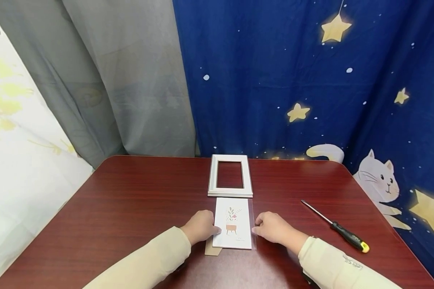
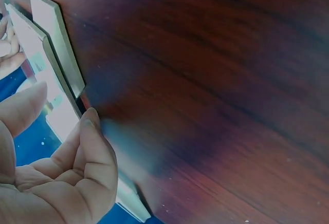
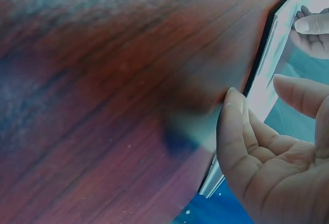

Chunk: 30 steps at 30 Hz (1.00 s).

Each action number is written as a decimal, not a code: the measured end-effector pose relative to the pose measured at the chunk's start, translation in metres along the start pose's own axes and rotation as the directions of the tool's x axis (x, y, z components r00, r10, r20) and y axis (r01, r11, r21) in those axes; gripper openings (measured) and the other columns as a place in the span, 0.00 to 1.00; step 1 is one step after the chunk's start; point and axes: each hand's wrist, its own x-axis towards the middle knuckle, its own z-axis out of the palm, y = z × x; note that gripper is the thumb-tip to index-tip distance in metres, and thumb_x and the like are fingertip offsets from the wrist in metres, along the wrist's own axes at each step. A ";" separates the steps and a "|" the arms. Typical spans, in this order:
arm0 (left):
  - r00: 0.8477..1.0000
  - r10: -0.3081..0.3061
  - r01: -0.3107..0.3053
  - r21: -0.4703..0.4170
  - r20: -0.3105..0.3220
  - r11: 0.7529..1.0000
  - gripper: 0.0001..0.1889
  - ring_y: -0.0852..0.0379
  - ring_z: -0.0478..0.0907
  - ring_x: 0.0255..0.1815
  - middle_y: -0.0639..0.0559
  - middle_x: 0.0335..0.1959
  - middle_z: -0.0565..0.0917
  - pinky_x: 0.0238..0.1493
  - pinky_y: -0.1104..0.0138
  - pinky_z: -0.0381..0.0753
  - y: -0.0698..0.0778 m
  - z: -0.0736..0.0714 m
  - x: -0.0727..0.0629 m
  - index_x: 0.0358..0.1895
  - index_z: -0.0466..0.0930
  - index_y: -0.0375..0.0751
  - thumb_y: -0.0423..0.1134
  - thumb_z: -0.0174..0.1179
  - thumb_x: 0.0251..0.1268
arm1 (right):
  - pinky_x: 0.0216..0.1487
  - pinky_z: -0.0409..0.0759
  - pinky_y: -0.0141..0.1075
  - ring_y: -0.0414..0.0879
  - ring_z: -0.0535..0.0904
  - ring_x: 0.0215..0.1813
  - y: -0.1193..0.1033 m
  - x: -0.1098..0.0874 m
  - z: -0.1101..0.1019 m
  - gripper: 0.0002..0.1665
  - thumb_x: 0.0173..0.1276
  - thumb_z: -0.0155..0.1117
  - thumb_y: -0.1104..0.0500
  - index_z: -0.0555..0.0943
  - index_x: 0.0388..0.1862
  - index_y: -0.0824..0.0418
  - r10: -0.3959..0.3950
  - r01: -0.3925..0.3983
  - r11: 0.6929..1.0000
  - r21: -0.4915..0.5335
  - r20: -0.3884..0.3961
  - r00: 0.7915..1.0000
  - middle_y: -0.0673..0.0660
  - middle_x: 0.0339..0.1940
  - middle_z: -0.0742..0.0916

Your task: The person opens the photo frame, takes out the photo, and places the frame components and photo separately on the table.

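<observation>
A white picture card point(image 1: 232, 222) printed with a potted plant lies on the table in the head view. A clear sheet point(image 1: 253, 237) sticks out along its right side, and a tan board point(image 1: 213, 251) shows at its lower left corner. At the card's left edge is my left hand point(image 1: 201, 226), with its thumb over the border; the left wrist view shows thumb and fingers point(image 2: 103, 157) apart. My right hand point(image 1: 273, 228) is at the sheet's right edge, its thumb and fingers point(image 3: 234, 136) also apart. Just beyond the card lies an empty white picture frame point(image 1: 212, 176).
A screwdriver point(image 1: 347, 235) with a black and yellow handle lies on the right side of the red-brown table point(image 1: 130, 200). Behind the table hang a grey curtain point(image 1: 141, 80) and a blue curtain point(image 1: 256, 72) with stars.
</observation>
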 end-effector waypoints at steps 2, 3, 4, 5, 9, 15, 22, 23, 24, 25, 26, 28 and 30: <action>1.000 -0.008 0.008 0.007 0.010 1.000 0.16 0.59 0.62 0.16 0.53 0.13 0.66 0.20 0.69 0.64 0.001 0.001 0.001 0.18 0.70 0.37 0.35 0.69 0.53 | 0.43 0.78 0.43 0.46 0.79 0.35 -0.001 0.001 0.000 0.09 0.55 0.71 0.60 0.82 0.31 0.65 0.004 -0.004 1.000 -0.010 0.008 1.000 0.54 0.30 0.86; 1.000 -0.014 0.014 0.010 0.014 1.000 0.16 0.59 0.62 0.16 0.53 0.13 0.66 0.20 0.69 0.64 0.001 0.001 0.001 0.18 0.71 0.37 0.35 0.70 0.53 | 0.43 0.78 0.43 0.46 0.79 0.35 -0.001 0.001 0.000 0.09 0.55 0.71 0.60 0.82 0.31 0.65 0.005 -0.005 1.000 -0.011 0.012 1.000 0.54 0.30 0.86; 1.000 -0.020 0.020 0.014 0.016 1.000 0.16 0.59 0.62 0.17 0.52 0.13 0.67 0.20 0.69 0.65 0.002 0.001 0.001 0.19 0.71 0.36 0.36 0.70 0.53 | 0.43 0.78 0.43 0.46 0.79 0.35 -0.002 0.001 0.001 0.09 0.56 0.71 0.60 0.82 0.31 0.65 0.007 -0.007 1.000 -0.010 0.017 1.000 0.54 0.30 0.86; 1.000 -0.025 0.025 0.018 0.017 1.000 0.16 0.58 0.63 0.17 0.52 0.13 0.67 0.21 0.69 0.65 0.002 0.001 0.001 0.19 0.72 0.36 0.36 0.70 0.52 | 0.43 0.78 0.43 0.46 0.79 0.35 -0.002 0.001 0.001 0.09 0.56 0.70 0.60 0.82 0.31 0.65 0.011 -0.011 1.000 -0.007 0.022 1.000 0.54 0.30 0.86; 0.999 -0.034 0.033 0.032 0.017 0.999 0.15 0.57 0.64 0.18 0.51 0.15 0.69 0.24 0.67 0.69 0.003 0.002 0.003 0.21 0.73 0.34 0.37 0.71 0.51 | 0.42 0.78 0.43 0.45 0.79 0.34 -0.004 0.002 0.001 0.09 0.56 0.70 0.60 0.82 0.30 0.65 0.011 -0.011 1.000 -0.006 0.029 1.000 0.53 0.29 0.85; 0.999 -0.036 0.035 0.041 0.014 0.999 0.16 0.57 0.65 0.20 0.50 0.17 0.71 0.27 0.65 0.72 0.004 0.003 0.004 0.24 0.74 0.32 0.38 0.72 0.50 | 0.38 0.76 0.40 0.43 0.75 0.30 -0.005 0.004 0.002 0.08 0.56 0.70 0.60 0.81 0.27 0.63 0.006 -0.006 1.000 -0.011 0.033 0.999 0.51 0.25 0.83; 0.999 -0.047 0.047 0.037 0.017 0.998 0.16 0.56 0.65 0.21 0.50 0.18 0.71 0.29 0.65 0.73 0.004 0.003 0.004 0.25 0.75 0.32 0.38 0.73 0.49 | 0.33 0.74 0.38 0.42 0.71 0.26 -0.006 0.004 0.003 0.08 0.56 0.70 0.60 0.79 0.24 0.62 -0.001 0.001 1.000 -0.011 0.038 0.999 0.50 0.21 0.80; 0.999 -0.049 0.048 0.034 0.018 0.998 0.16 0.56 0.65 0.21 0.50 0.18 0.71 0.29 0.65 0.73 0.004 0.003 0.004 0.25 0.75 0.32 0.38 0.73 0.49 | 0.33 0.73 0.38 0.42 0.71 0.26 -0.007 0.004 0.003 0.09 0.56 0.70 0.60 0.79 0.24 0.62 -0.001 0.002 1.000 -0.010 0.038 0.999 0.50 0.20 0.80; 0.999 -0.049 0.049 0.032 0.018 0.998 0.16 0.56 0.65 0.21 0.50 0.18 0.71 0.29 0.65 0.73 0.004 0.003 0.004 0.25 0.75 0.32 0.38 0.73 0.49 | 0.32 0.73 0.38 0.42 0.71 0.26 -0.007 0.004 0.003 0.09 0.56 0.70 0.60 0.79 0.23 0.62 -0.001 0.001 1.000 -0.012 0.040 0.999 0.50 0.20 0.80; 0.999 -0.049 0.049 0.031 0.018 0.998 0.16 0.56 0.65 0.22 0.50 0.18 0.71 0.29 0.64 0.73 0.004 0.003 0.004 0.25 0.75 0.32 0.38 0.73 0.49 | 0.32 0.73 0.38 0.42 0.71 0.26 -0.007 0.004 0.003 0.09 0.56 0.70 0.60 0.79 0.23 0.62 0.000 0.001 1.000 -0.013 0.040 0.999 0.50 0.20 0.80; 0.999 -0.048 0.048 0.032 0.018 0.998 0.16 0.56 0.66 0.22 0.50 0.18 0.71 0.29 0.64 0.73 0.004 0.004 0.004 0.25 0.75 0.31 0.38 0.73 0.49 | 0.32 0.73 0.38 0.42 0.71 0.26 -0.007 0.004 0.003 0.09 0.56 0.69 0.60 0.78 0.23 0.62 0.001 -0.001 1.000 -0.011 0.042 0.999 0.50 0.20 0.79; 0.999 -0.046 0.045 0.036 0.017 0.998 0.16 0.56 0.66 0.22 0.50 0.18 0.72 0.30 0.64 0.74 0.004 0.004 0.004 0.26 0.75 0.31 0.38 0.73 0.49 | 0.32 0.73 0.38 0.42 0.70 0.26 -0.008 0.004 0.003 0.09 0.56 0.69 0.61 0.78 0.23 0.62 0.003 -0.003 1.000 -0.010 0.042 0.999 0.50 0.20 0.79; 0.999 -0.043 0.042 0.040 0.016 0.998 0.16 0.56 0.66 0.23 0.49 0.19 0.72 0.31 0.63 0.74 0.004 0.004 0.005 0.26 0.75 0.30 0.38 0.73 0.49 | 0.32 0.72 0.37 0.42 0.70 0.25 -0.008 0.005 0.003 0.09 0.56 0.70 0.61 0.78 0.23 0.61 0.004 -0.004 1.000 -0.009 0.043 0.999 0.50 0.20 0.79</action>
